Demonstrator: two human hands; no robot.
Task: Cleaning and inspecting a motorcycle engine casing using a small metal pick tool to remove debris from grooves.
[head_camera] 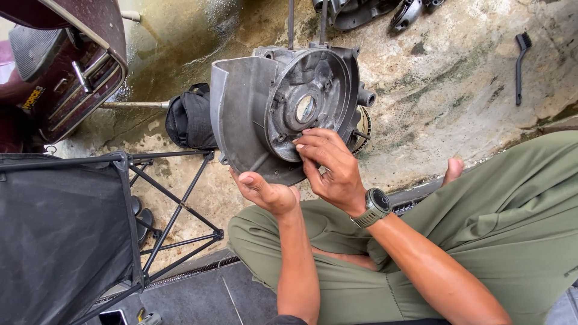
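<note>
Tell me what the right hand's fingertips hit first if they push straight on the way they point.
The right hand already has its fingertips at the grey engine casing; straight on, they likely meet its round inner plate near the centre hole.

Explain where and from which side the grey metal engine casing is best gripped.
Judging by its pose, grip the engine casing by its lower rim, from below on the near side, where the left hand cups it. The thin, open edge suits fingers; the round face, touched by the right hand, offers less purchase.
</note>
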